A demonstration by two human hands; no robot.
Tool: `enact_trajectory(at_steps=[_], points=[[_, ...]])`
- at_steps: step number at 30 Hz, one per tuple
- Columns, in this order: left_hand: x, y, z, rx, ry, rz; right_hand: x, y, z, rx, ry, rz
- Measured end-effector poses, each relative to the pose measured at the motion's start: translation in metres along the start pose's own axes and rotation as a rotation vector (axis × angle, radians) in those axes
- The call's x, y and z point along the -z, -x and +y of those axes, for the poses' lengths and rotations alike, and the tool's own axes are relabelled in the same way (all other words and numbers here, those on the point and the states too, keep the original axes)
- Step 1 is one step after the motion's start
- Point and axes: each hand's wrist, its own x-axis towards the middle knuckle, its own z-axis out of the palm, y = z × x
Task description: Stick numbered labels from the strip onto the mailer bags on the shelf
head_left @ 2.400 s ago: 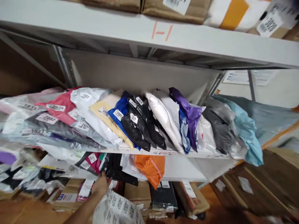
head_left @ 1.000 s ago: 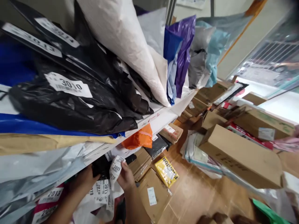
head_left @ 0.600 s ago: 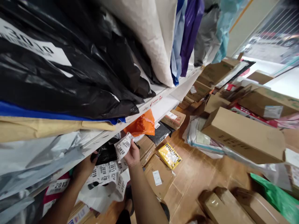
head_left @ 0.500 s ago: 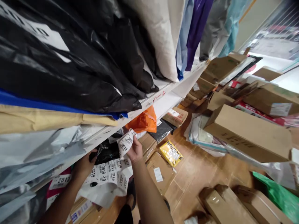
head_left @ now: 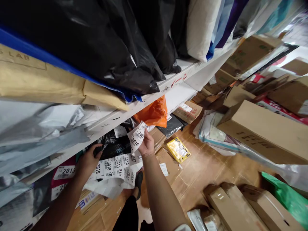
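My right hand (head_left: 147, 145) pinches a curled strip of white number labels (head_left: 137, 136) printed 3009 and 3010, lifted just under the white shelf edge (head_left: 154, 98). My left hand (head_left: 88, 161) holds a larger sheet of number labels (head_left: 115, 165) and rests against a black plastic parcel (head_left: 113, 146) on the lower shelf. Black mailer bags (head_left: 115, 48), a blue one and a brown paper envelope (head_left: 48, 83) lie on the shelf above both hands.
An orange bag (head_left: 154, 113) hangs under the shelf. Cardboard boxes (head_left: 262, 131), a yellow packet (head_left: 178, 149) and white mailers cover the wooden floor to the right. A green bag (head_left: 286, 199) lies bottom right. A parcel labelled 2013 (head_left: 64, 172) sits at left.
The camera has dropped from facing the shelf to looking down beneath it. My right hand came in, took the label strip and raised it slightly toward the shelf edge.
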Motion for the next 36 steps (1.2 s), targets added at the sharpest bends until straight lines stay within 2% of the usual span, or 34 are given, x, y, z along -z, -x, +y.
enact_trajectory(at_steps=[5, 21, 28, 36], points=[[0.0005, 0.0, 0.0015, 0.005, -0.023, -0.005, 0.0037, -0.0012, 0.0021, 0.027, 0.017, -0.028], [-0.0008, 0.0, -0.0008, 0.002, -0.027, -0.021, 0.007, -0.0032, 0.0014, 0.03, 0.039, -0.007], [0.0011, -0.0015, -0.0001, -0.02, -0.033, -0.024, 0.0039, -0.0013, 0.0014, -0.006, 0.077, -0.054], [0.0035, -0.003, -0.0002, -0.034, -0.059, -0.053, -0.0023, -0.0021, 0.0002, -0.007, 0.054, -0.04]])
